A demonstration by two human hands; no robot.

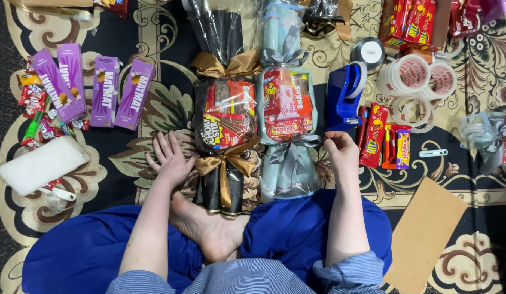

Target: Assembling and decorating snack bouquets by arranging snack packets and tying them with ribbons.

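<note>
**Two wrapped snack bundles lie between a seated person's hands**

While a person in blue sits cross-legged on a patterned carpet [155,32], two cellophane-wrapped bundles of snacks lie side by side straight ahead of the knees. The left hand [168,158] rests flat on the carpet, fingers spread wide and holding nothing, just beside the gold-ribboned bundle [226,117], whose dark wrapping is tied top and bottom with gold bows. The right hand [340,152] is loosely curled with its fingers bent under, at the right edge of the grey-ribboned bundle [287,106], close to the grey bow [290,148] at its lower end; whether it pinches the ribbon or merely touches it cannot be told. The two bundles touch along their long sides. A bare foot [206,231] shows below the gold bundle.

A blue tape dispenser [344,95] stands just right of the grey bundle, with rolls of clear tape [413,76] beyond it. Red biscuit packets [374,135] lie near the right hand. Four purple boxes [95,87] sit well off to the left, above a white foam block [41,163]. A brown card sheet [424,234] lies at lower right.
</note>
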